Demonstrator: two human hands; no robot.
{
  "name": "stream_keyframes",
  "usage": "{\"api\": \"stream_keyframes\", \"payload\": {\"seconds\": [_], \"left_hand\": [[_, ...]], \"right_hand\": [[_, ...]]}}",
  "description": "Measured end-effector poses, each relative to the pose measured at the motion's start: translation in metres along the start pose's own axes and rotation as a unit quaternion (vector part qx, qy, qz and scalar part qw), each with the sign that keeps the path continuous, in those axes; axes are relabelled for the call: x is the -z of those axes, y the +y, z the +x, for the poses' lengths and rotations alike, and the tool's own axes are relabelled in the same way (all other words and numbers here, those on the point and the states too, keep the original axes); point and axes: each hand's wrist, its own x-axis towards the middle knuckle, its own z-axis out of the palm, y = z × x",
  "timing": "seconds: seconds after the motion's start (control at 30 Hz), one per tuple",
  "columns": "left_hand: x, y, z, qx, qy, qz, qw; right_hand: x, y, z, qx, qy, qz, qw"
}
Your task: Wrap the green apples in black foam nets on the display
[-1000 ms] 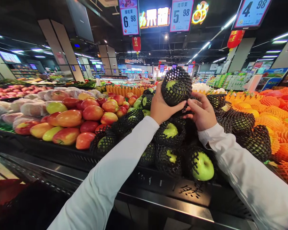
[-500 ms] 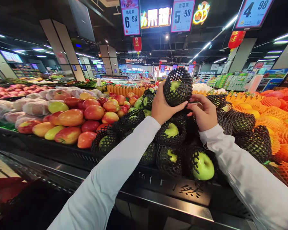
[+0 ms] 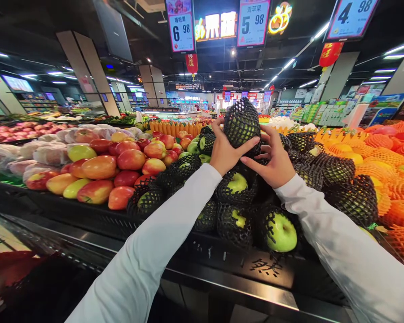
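A green apple (image 3: 242,124) in a black foam net sleeve is held up above the display, its net closed over most of the skin. My left hand (image 3: 225,153) cups it from the left and below, thumb across its lower front. On the apple's right side, my right hand (image 3: 273,160) has curved fingers against the net; its thumb points left under the apple. Some fingertips are hidden behind it. Just below sit more netted green apples, among them one apple (image 3: 238,183) under the hands and a partly bare one (image 3: 281,232) at the front edge.
Red and yellow apples (image 3: 99,166) are heaped to the left, beside fruit in clear bags (image 3: 49,152). Oranges in orange nets (image 3: 400,184) lie to the right. A black ledge with a metal edge (image 3: 235,282) runs along the front. Price screens (image 3: 253,22) hang overhead.
The held apple has come slightly lower and left, and its net now covers the skin that showed. My right hand has opened from a pinch and moved left against the apple's side.
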Motion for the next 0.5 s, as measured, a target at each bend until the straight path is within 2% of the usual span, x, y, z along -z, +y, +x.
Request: {"api": "stream_keyframes", "payload": {"seconds": [0.2, 0.3, 0.37, 0.5], "left_hand": [[-0.002, -0.004, 0.000, -0.014, -0.111, -0.016, 0.994], [0.001, -0.002, 0.003, -0.057, -0.139, -0.051, 0.987], [0.003, 0.000, 0.005, -0.063, -0.143, -0.090, 0.984], [0.006, 0.002, 0.007, 0.046, -0.130, -0.166, 0.976]], "right_hand": [[-0.001, 0.015, 0.001, -0.076, 0.078, 0.010, 0.994], [-0.004, 0.015, -0.001, -0.076, 0.112, 0.026, 0.990], [-0.006, 0.011, -0.002, -0.079, 0.125, 0.046, 0.988], [-0.005, 0.001, -0.002, -0.065, 0.130, 0.064, 0.987]]}}
